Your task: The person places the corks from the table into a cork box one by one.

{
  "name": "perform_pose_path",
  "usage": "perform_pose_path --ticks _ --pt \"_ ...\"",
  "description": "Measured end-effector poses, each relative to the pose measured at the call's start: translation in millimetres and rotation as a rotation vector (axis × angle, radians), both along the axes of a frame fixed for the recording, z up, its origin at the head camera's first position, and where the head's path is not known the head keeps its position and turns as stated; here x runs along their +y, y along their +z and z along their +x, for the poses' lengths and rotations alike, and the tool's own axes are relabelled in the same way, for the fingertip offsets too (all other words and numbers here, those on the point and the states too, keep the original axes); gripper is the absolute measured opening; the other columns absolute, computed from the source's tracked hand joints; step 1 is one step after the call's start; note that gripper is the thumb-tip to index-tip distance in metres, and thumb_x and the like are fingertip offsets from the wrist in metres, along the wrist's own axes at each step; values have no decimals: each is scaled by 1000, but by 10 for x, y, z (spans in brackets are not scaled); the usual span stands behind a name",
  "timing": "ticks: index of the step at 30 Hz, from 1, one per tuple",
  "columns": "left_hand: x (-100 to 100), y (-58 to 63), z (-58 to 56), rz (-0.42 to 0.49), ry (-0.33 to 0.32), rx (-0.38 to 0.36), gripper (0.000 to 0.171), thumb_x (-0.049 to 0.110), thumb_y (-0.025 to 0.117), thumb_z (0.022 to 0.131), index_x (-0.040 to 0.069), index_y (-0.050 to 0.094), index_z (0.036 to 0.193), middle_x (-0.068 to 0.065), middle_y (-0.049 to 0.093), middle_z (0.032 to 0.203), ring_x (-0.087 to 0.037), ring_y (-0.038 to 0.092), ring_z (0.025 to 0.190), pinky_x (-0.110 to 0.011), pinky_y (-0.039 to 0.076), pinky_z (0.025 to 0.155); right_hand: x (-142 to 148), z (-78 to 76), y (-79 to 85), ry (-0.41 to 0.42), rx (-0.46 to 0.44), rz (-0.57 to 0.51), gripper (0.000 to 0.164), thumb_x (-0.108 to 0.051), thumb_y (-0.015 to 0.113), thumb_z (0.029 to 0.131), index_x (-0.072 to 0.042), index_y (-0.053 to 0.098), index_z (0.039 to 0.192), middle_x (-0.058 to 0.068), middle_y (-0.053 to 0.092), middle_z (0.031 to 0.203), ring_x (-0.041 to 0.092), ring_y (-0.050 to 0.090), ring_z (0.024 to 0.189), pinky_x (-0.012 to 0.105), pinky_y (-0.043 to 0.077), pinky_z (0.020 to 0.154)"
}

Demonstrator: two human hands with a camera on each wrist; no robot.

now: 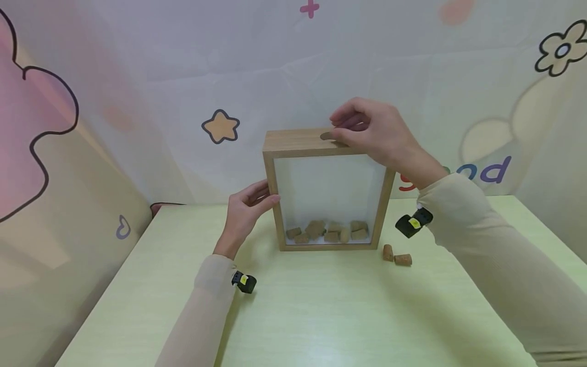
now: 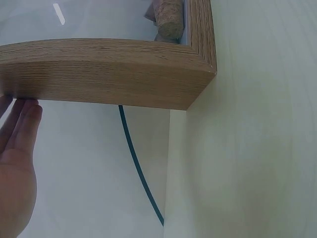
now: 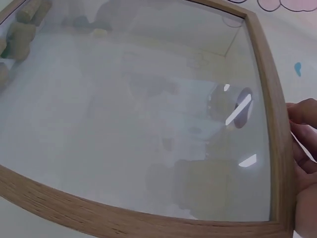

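A shallow wooden display box [image 1: 327, 247] with a clear front stands upright on the table. Several corks [image 1: 315, 229] lie along its bottom behind the pane. My left hand [image 1: 243, 214] holds the box's left side, thumb at the front edge and fingers at the back; in the left wrist view, fingertips [image 2: 33, 106] meet the side's rear edge. Over the top, my right hand [image 1: 371, 125] has bent fingers, with its thumb beside a dark oval hole [image 1: 325, 135]. No cork shows between thumb and fingers. Through the pane, the right wrist view also shows the hole [image 3: 242, 108].
Two loose corks [image 1: 395, 256] lie on the table at the box's lower right. Behind the box hangs a pale printed backdrop [image 1: 275, 86]. The light green table [image 1: 293, 311] extends in front, and a dark cord [image 2: 138, 168] runs behind the box.
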State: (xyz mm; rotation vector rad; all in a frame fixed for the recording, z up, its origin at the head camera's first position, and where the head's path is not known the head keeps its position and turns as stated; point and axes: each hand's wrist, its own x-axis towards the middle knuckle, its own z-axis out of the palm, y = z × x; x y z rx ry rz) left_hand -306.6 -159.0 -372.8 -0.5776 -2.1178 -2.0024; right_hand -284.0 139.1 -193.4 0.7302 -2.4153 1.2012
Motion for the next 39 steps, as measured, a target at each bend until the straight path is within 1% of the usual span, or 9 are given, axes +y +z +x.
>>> perform_pose_path --ticks 6,11,14,16,20,26,31,34,39 --pt "7 3 -4 2 -2 0 52 15 78 98 1 63 145 -17 69 138 -28 65 129 -33 57 102 148 175 -27 -58 36 -51 24 -13 80 98 -4 74 119 9 77 116 4 71 96 17 55 86" --pt "23 21 2 -1 -2 -6 53 16 78 98 1 63 146 -16 68 138 -28 65 129 -33 57 102 376 358 -82 -101 32 -207 25 -12 81 96 -7 76 120 -2 78 113 6 74 97 17 56 86" --pt "26 25 3 -3 1 -4 52 16 78 97 1 63 145 -16 69 138 -28 65 129 -33 57 102 544 452 -150 -121 21 -287 26 -11 81 96 -8 76 122 -4 78 112 10 74 99 16 56 87" --pt "24 23 3 -3 1 -1 52 16 78 98 1 63 145 -16 69 138 -28 65 129 -33 57 102 652 501 -210 -129 3 -346 28 -10 81 96 -7 76 123 -2 78 113 11 74 100 16 55 88" --pt "18 15 4 0 0 -2 52 15 78 98 1 63 145 -16 69 138 -28 65 129 -33 57 102 842 566 -370 -158 -24 -385 32 -10 81 96 -6 74 127 0 77 116 11 73 102 15 55 88" --pt "8 13 13 1 2 -5 52 14 78 98 0 63 145 -17 68 138 -29 65 129 -33 57 101 1062 606 -701 -214 -84 -275 33 -15 78 99 -7 72 131 -8 77 115 8 73 102 15 54 86" --pt "6 18 23 -2 4 -9 52 15 78 98 0 62 145 -17 68 138 -29 65 129 -32 57 102 1212 621 -994 -204 -187 -157 31 -19 78 100 -8 72 129 -11 75 117 5 73 100 15 53 85" --pt "6 19 25 -6 7 -9 52 15 78 98 0 62 146 -17 68 139 -29 65 129 -32 56 102 1285 612 -1127 -170 -213 -46 30 -22 77 101 -9 72 128 -7 75 115 4 72 99 13 52 85" --pt "18 16 34 -8 13 -5 52 16 78 98 1 63 145 -16 68 139 -29 65 129 -32 56 102 1373 570 -1281 -105 -258 71 27 -21 77 101 -9 73 125 5 75 117 8 73 100 15 54 86"
